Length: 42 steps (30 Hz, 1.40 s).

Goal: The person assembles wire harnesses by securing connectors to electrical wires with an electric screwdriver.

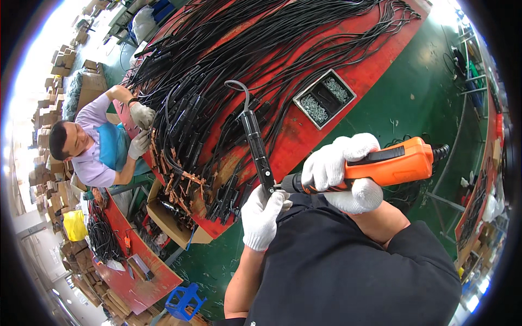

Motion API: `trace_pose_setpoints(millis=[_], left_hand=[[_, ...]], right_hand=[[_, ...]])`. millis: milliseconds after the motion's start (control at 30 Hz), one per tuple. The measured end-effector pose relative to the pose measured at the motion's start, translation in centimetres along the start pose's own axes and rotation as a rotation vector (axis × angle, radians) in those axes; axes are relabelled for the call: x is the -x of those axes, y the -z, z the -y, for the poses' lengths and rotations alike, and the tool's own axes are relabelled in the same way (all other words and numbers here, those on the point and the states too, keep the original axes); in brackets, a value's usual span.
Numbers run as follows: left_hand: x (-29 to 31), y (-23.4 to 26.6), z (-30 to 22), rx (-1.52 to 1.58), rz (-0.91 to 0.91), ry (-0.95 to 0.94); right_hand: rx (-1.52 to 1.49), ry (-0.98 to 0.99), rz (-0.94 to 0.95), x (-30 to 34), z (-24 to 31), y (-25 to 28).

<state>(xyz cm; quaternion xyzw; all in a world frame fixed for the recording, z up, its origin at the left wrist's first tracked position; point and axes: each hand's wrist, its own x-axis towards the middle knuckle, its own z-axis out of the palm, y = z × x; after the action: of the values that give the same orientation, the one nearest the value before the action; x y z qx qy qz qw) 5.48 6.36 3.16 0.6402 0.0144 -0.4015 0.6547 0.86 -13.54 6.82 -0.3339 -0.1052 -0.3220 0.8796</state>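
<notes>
My left hand point(261, 214), in a white glove, is closed round the near end of a long black handle point(256, 146) with silver screws in its side. A dark grey cable point(237, 85) loops out of the handle's far end. Wrapped round an orange-and-black electric screwdriver point(389, 163) is my right hand point(343, 174), also gloved in white. The screwdriver lies roughly level, its tip pointing left at the handle's near end, close to my left fingertips. Whether the bit touches a screw is too small to tell.
A red table point(353, 46) carries many black cables point(261, 32), black handles and copper-coloured parts point(176, 182). A screw box point(324, 99) with several compartments sits at its right edge. Across the table's left side, a co-worker point(109, 130) in gloves handles parts. A cardboard box point(174, 220) and blue stool point(185, 301) stand lower left.
</notes>
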Motion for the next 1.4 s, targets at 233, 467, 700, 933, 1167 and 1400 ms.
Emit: trace_pose_setpoints(millis=[233,467,700,933,1167,1400], left_hand=[[0.0,-0.6,0.6,0.055,-0.006,0.007],[0.1,-0.9,0.5,0.041,-0.034,0.015],[0.0,-1.2,0.7,0.035,-0.009,0.005],[0.2,-1.6,0.8,0.04,-0.017,-0.001],[-0.1,-2.0,1.2,0.042,-0.009,-0.029],[-0.3,-2.1,2.9,0.082,-0.019,-0.024]], right_hand=[[0.004,-0.09,0.024,0.1,0.3,0.7],[0.017,-0.115,-0.074,0.6,0.1,0.5],[0.027,-0.122,-0.094,0.9,0.3,0.4],[0.063,-0.137,-0.115,1.0,0.4,-0.4],[0.254,-0.146,0.094,0.7,0.8,0.1],[0.752,-0.096,0.227,1.0,0.6,-0.6]])
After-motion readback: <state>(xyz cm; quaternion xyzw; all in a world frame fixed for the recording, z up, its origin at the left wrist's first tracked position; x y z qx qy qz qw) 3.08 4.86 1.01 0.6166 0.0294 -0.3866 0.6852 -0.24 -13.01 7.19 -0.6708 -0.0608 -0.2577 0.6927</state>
